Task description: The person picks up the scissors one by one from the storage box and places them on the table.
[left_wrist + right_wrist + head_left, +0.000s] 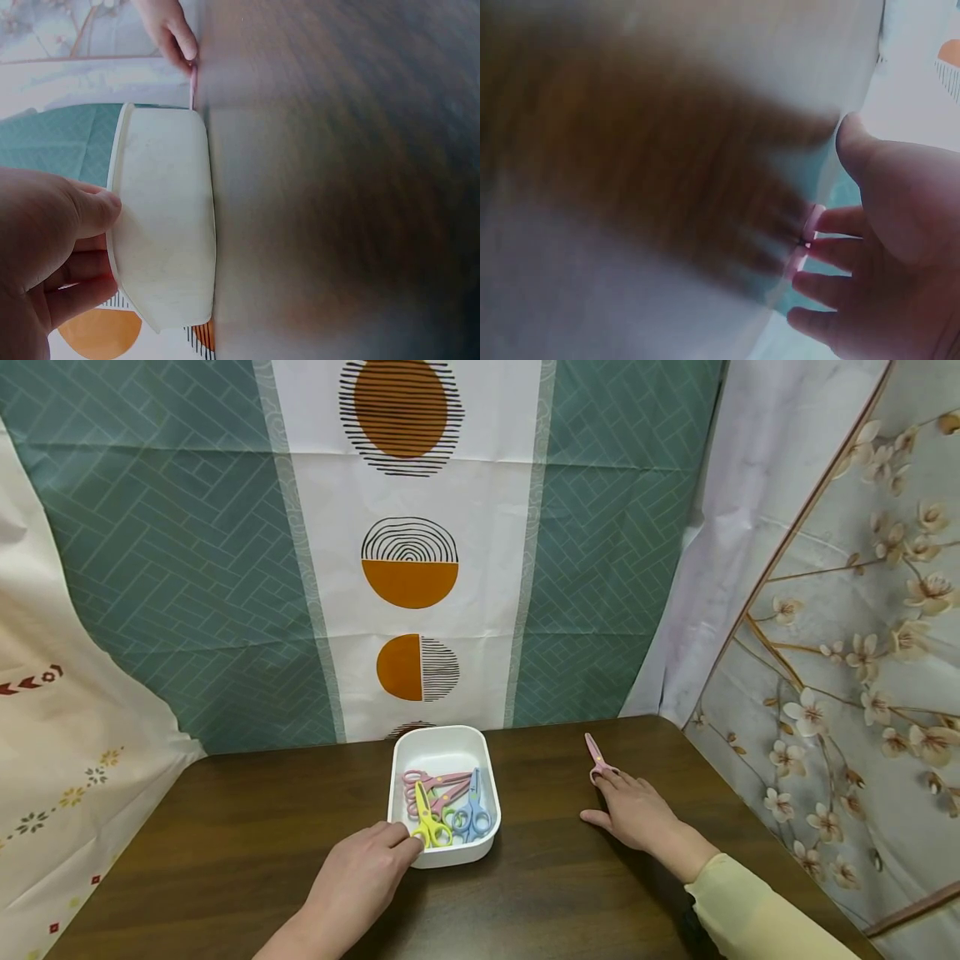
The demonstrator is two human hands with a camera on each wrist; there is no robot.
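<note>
A white plastic bin (442,857) stands on the table and holds several scissors. My left hand (367,872) grips the bin's near left rim, thumb outside and fingers over the edge, as the left wrist view shows of the bin (161,217). Among its contents are yellow scissors (424,810), blue scissors (474,806) and pink scissors (447,777); green handles show partly underneath. To the right, another pair of pink scissors (593,749) lies on the table, blades pointing away. My right hand (637,814) rests its outstretched fingertips on those handles, partly hiding them, with the thumb held apart.
The brown wooden table (225,835) ends at a patterned green and white curtain (420,618) behind the bin. A floral cloth (817,760) runs along the right edge, and a cream cloth (67,760) hangs on the left.
</note>
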